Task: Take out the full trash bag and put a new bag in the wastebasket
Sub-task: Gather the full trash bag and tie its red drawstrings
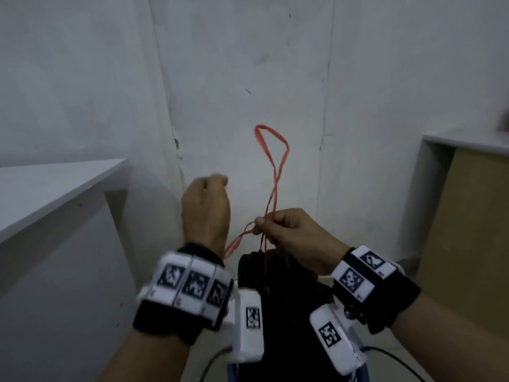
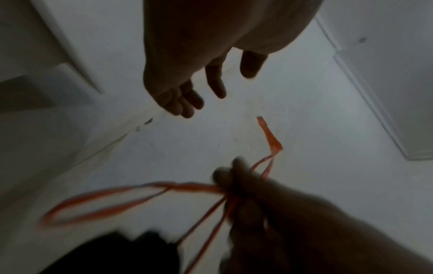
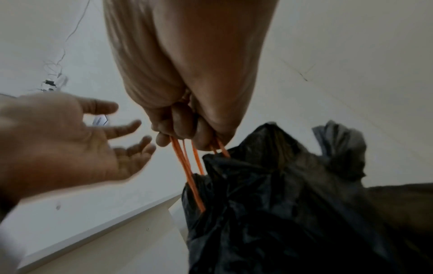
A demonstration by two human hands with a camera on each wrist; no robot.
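Observation:
The black trash bag (image 1: 275, 288) hangs low between my wrists, its mouth gathered by red drawstrings (image 1: 272, 166). My right hand (image 1: 261, 223) pinches the strings just above the bag. One loop rises above the fist and another loop (image 1: 237, 244) droops to the left. From the right wrist, the right hand (image 3: 185, 137) grips the orange-red strings (image 3: 187, 170) over the crumpled bag (image 3: 281, 204). My left hand (image 1: 214, 183) hovers to the left of the strings, empty. Its fingers (image 3: 121, 128) are loosely spread. A blue edge (image 1: 360, 373) shows beneath the bag.
A white shelf (image 1: 55, 194) juts out at the left. A white-topped unit with a brown side (image 1: 468, 230) stands at the right. A bare white wall (image 1: 248, 64) is close behind the bag. A black cable (image 1: 394, 359) trails at the bottom.

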